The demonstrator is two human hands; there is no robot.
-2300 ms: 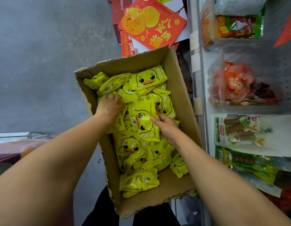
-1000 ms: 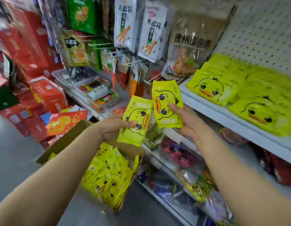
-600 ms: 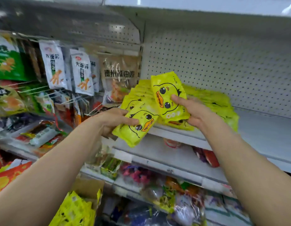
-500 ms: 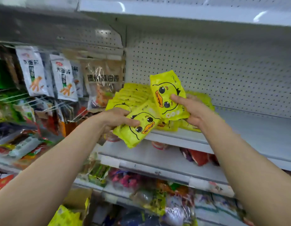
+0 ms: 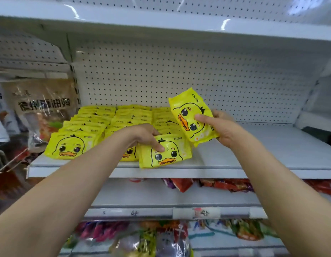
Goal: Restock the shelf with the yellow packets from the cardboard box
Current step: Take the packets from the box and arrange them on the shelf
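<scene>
Head view: left hand grips a yellow duck packet, thumb on the printed face, fingers behind; the packet's lower edge sits at the front of the white shelf, at the front of the right-hand row. Right hand grips a second duck packet, thumb across the duck print, fingers behind; this one is tilted and held up off the shelf, just right of the rows. Both forearms reach in from the bottom corners.

Stocked yellow packets stand in three rows running front to back on the left half of the shelf, the front-left one facing the camera. Right half of the shelf shows bare white metal. Back wall is white pegboard; another white shelf sits overhead with light glare on it.

One level down, red snack bags lie at the back, and price label strips line that shelf's front edge. Lowest level holds mixed colourful bags, blurred. Left bay has a hanging brown packet with Chinese lettering. Cardboard box is out of frame.
</scene>
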